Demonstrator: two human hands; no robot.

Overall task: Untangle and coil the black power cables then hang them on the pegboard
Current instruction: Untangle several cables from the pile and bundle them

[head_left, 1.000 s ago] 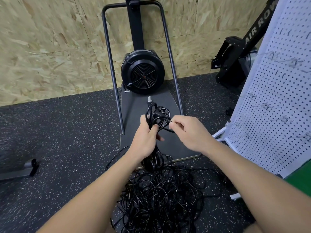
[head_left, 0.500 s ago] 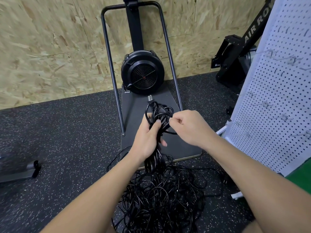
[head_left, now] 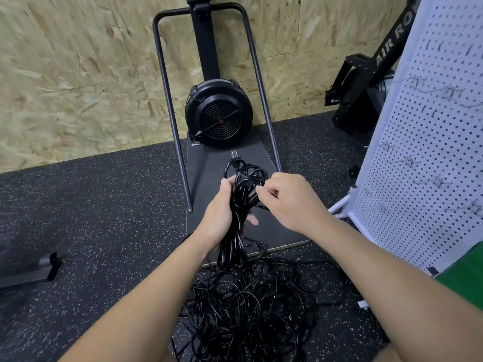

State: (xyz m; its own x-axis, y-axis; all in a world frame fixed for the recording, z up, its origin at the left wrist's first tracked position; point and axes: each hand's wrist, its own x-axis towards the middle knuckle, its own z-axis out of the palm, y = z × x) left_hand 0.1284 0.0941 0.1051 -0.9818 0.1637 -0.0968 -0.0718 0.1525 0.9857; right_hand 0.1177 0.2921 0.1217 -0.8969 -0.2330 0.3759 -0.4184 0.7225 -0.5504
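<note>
Black power cables (head_left: 243, 309) lie in a loose tangled heap on the speckled rubber floor (head_left: 104, 231) at lower centre of the head view, with a gathered bundle rising from the heap to frame centre. Left hand (head_left: 222, 215) is wrapped around that bundle, fingers curled about the strands. Right hand (head_left: 290, 202), just beside it, pinches a strand at the top of the bundle between thumb and fingertips. A plug (head_left: 233, 155) sticks up from the bundle's looped top. Behind the hands, a fan-wheel exercise machine (head_left: 219, 113) stands on its dark base plate against a chipboard wall (head_left: 78, 74). White pegboard (head_left: 423, 178) with wire hooks stands at right of frame, no cables on it.
</note>
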